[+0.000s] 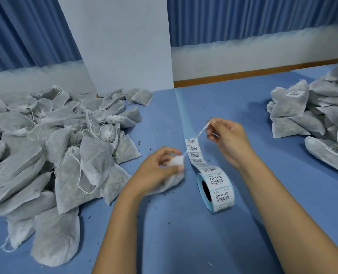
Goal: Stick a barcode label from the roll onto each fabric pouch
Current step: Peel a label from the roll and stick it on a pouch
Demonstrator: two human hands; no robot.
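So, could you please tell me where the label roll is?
In the head view, the label roll stands on edge on the blue table near centre, just right of the pouch the left hand grips, below the right hand.

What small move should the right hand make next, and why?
Probably let go of the drawstring and peel the end label: the right hand pinches that taut string, the left hand grips the pouch neck, and no label shows on it.

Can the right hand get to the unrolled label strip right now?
Probably not freely: the right hand pinches the drawstring of the pouch the left hand grips. The label strip lies bare just beside it.
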